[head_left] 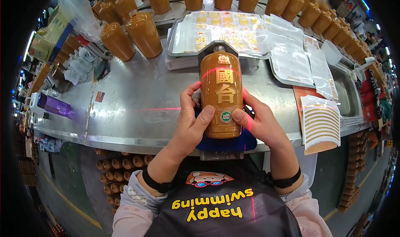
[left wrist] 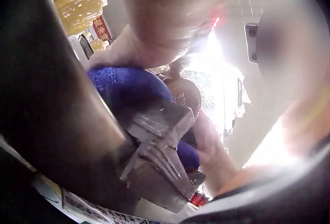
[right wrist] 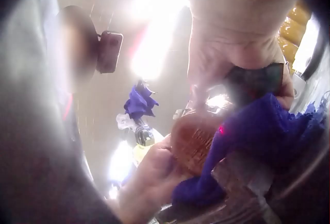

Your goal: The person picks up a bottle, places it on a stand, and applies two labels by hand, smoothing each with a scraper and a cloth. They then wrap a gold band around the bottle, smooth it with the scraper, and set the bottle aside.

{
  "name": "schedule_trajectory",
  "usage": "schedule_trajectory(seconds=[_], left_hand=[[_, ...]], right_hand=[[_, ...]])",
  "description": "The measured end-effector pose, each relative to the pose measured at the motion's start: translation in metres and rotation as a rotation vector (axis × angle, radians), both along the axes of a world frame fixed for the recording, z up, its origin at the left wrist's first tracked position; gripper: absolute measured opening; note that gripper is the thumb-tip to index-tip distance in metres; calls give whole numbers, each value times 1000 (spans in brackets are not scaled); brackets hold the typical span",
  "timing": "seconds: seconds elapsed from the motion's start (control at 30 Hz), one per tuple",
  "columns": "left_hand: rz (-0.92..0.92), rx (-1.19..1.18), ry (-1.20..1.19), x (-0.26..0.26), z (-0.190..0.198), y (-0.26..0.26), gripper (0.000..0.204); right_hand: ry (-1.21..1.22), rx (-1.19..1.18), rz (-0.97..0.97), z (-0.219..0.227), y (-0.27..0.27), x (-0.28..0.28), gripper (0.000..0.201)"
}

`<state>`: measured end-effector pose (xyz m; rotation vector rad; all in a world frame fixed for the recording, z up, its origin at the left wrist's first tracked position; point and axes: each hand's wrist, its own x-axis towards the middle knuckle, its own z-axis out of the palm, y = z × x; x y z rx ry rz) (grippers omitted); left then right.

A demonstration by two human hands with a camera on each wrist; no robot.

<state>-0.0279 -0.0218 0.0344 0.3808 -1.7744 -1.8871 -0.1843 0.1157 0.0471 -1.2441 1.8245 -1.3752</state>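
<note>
From the head view, I see the brown bottle [head_left: 222,101] between the person's two hands, gold lettering facing them, at the counter's [head_left: 137,112] near edge. The left hand [head_left: 188,120] clamps its left side and the right hand [head_left: 260,118] its right, thumbs pressed low on the front. Label sheets [head_left: 227,29] lie beyond. From the left wrist, the bottle's round base shows between the hands, beside a blue pad [left wrist: 129,87]. From the right wrist, the base shows again, the pad just beside it; finger detail is blurred.
</note>
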Motion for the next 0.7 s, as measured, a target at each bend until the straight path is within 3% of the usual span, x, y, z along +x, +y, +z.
schedule_trajectory(seconds=[0.17, 0.47, 0.7], left_hand=[[14, 33, -13, 0, 4, 1, 67], [59, -136, -69, -5, 5, 3, 85], [90, -141, -89, -7, 10, 8, 85]], right_hand=[[-41, 14, 33, 2, 2, -1, 73], [-64, 1, 76, 0, 7, -6, 66], [-56, -5, 66, -7, 7, -7, 67]])
